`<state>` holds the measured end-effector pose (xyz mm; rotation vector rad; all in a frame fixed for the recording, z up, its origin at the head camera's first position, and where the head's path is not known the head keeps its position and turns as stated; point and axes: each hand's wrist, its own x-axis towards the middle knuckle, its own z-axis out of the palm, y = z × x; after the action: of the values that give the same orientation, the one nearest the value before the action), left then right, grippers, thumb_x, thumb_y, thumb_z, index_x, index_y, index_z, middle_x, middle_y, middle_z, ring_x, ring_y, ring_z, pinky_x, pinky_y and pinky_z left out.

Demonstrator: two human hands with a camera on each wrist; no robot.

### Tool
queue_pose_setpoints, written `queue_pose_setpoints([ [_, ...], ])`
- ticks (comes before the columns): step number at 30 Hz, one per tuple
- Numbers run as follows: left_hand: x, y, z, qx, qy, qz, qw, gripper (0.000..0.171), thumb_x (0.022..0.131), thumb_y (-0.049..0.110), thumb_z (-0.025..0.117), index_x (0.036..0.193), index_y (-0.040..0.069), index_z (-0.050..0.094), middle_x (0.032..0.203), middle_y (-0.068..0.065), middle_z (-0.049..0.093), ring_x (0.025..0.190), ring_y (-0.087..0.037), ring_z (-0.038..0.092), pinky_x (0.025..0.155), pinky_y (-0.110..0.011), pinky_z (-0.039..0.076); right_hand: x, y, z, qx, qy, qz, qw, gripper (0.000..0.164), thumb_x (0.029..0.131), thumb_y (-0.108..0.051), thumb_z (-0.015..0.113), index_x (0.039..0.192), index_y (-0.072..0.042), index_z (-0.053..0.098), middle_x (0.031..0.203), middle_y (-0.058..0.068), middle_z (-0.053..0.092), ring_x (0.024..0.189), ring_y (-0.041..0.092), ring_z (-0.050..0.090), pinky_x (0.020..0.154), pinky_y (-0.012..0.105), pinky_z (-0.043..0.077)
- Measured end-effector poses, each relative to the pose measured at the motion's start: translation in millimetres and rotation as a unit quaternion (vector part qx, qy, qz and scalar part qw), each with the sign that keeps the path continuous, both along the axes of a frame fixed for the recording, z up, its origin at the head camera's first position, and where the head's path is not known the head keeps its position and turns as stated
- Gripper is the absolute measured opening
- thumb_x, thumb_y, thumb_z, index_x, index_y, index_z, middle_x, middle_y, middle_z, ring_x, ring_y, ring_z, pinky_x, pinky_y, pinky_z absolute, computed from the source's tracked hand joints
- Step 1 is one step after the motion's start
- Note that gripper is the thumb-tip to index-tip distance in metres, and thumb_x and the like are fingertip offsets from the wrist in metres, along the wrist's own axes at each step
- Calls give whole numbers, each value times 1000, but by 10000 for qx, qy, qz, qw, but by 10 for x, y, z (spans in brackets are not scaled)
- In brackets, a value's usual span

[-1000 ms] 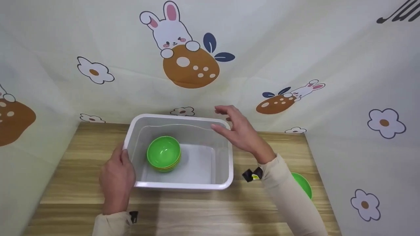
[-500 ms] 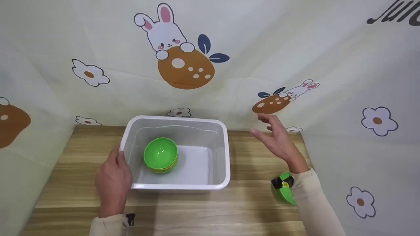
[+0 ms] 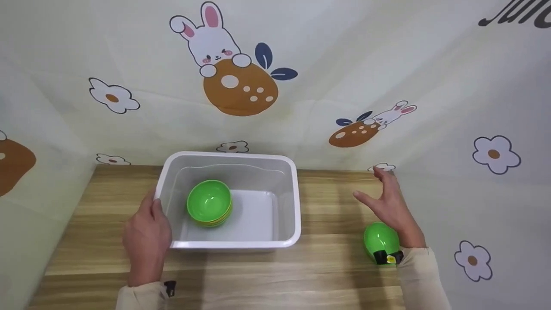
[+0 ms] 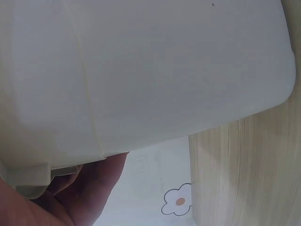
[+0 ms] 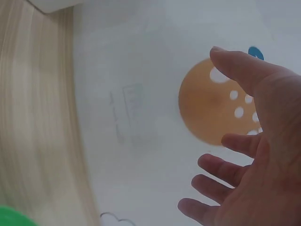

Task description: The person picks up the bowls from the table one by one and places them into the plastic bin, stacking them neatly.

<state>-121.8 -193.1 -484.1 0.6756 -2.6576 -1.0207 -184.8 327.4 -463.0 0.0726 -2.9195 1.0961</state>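
Note:
A light grey plastic basin [image 3: 258,172] stands on the wooden table, with a stack of green and yellow bowls [image 3: 209,201] in its left part. My left hand [image 3: 148,239] grips the basin's left rim, thumb on top; the left wrist view has its fingers [image 4: 101,188] curled under the rim beside the outer wall. At the right, my right hand [image 3: 394,206] holds nothing, its thumb and fingers spread apart. Just below that hand on the table lies a green bowl [image 3: 379,237], partly covered by the wrist and its camera strap. Only this bowl's edge [image 5: 14,217] shows in the right wrist view.
Pale fabric printed with rabbits [image 3: 215,47] and flowers hangs behind the table and at both sides. The basin stands close to the back fabric. Wood-grain tabletop [image 3: 267,280] runs in front of the basin and between it and the single bowl.
My right hand has moved from above the basin's right back corner to the right and downward, near the single bowl. The left hand keeps its hold on the rim.

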Motion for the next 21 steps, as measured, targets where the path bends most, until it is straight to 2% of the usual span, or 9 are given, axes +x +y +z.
queue_pose_setpoints([
  [4,9,-2,8,5,-29,23,10000,49,112,31,31,154,11,46,135,-31,60,115,-54,62,88,-64,47,103,127,-114,-36,-178,-146,9997,95,92,-44,74,160,-4,23,160,27,28,148,45,26,116,68,27],
  [8,4,-6,16,9,6,13,10000,48,111,31,32,153,12,47,132,-32,63,112,-54,63,84,-63,46,228,241,-220,141,-440,-448,9979,95,91,-48,73,160,-3,23,158,30,26,147,49,23,113,70,28],
  [15,-8,-16,17,30,53,23,10000,49,111,31,32,153,10,47,134,-30,62,115,-53,62,86,-64,46,426,369,-427,327,-931,-942,9907,99,89,-49,75,159,-1,23,157,37,22,146,55,19,113,72,29],
  [21,-2,-3,-7,81,-18,-19,10000,50,111,32,31,153,9,46,138,-29,60,120,-53,60,90,-64,46,580,419,-618,439,-927,-1492,9835,97,89,-53,73,158,-1,29,155,34,29,145,53,25,112,69,32],
])
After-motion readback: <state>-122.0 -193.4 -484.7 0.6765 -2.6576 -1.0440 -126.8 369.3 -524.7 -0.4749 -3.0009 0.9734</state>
